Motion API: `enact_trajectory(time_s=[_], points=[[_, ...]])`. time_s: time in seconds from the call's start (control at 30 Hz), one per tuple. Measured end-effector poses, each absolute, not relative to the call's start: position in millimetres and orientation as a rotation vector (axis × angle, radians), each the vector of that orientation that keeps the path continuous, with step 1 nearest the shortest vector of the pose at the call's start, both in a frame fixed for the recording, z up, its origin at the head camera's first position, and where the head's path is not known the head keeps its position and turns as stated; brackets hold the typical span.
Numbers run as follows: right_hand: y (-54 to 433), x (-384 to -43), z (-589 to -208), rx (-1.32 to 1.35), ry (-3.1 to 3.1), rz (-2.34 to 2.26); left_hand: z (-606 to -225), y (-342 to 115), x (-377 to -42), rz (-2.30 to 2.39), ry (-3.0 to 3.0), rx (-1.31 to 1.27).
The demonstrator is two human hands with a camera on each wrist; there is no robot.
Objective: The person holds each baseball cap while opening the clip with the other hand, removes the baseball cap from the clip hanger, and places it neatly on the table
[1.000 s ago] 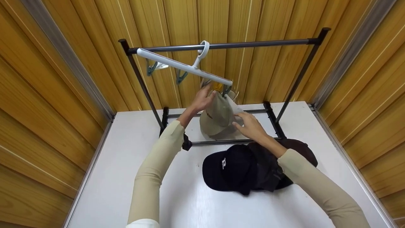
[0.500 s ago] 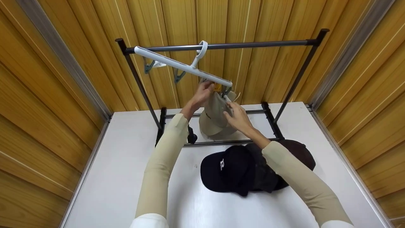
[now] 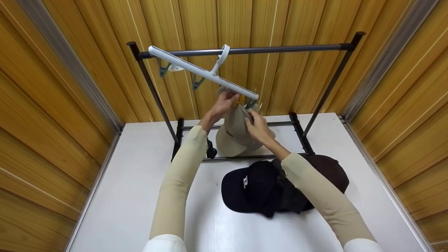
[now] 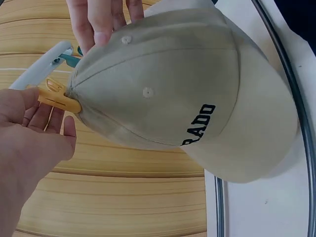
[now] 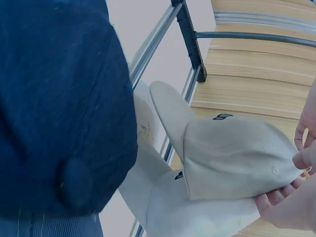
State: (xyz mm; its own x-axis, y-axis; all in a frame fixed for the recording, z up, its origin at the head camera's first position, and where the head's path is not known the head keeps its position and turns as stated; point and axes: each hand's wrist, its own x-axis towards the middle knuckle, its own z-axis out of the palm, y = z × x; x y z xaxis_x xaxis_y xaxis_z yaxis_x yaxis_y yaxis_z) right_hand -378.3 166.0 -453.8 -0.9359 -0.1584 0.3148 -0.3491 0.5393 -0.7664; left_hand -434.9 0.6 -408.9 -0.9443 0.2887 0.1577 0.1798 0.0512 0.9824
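Note:
A khaki cap (image 4: pixel 163 74) with dark lettering hangs from the low end of a white clip hanger (image 3: pixel 201 71). My left hand (image 4: pixel 29 123) pinches a yellow clip (image 4: pixel 59 96), whose tip meets the gathered top of the crown. On the crown's other side, my right hand (image 5: pixel 291 202) holds the cap's fabric between thumb and fingers. A second, paler cap (image 5: pixel 197 217) hangs close behind the khaki one in the right wrist view. Green clips (image 3: pixel 198 82) dangle along the hanger, one of them (image 3: pixel 251 103) beside my right fingertips.
The hanger hooks over the bar (image 3: pixel 287 48) of a black rack, and its left end is raised. Dark caps (image 3: pixel 259 185), including a navy one with a white letter, lie overlapped on the white surface (image 3: pixel 140 196). Wood-patterned walls (image 3: pixel 87 87) stand close around.
My right hand has moved left and up from the cap's side and now grips its crown. The hanger tilts more, its right end lower. My left hand stays at the yellow clip.

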Motion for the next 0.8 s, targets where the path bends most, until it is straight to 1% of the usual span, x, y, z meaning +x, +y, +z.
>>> enact_trajectory(time_s=[0.27, 0.47, 0.8], points=[[156, -383, -457, 0.337, -2.568, 1.494, -414, -5, -432, 2.022, 2.205, 0.477], [148, -383, -462, 0.369, -2.570, 1.492, -416, -4, -431, 2.027, 2.205, 0.428], [136, -382, -460, 0.369, -2.554, 1.579, -415, -7, -432, 2.055, 2.215, 0.464]])
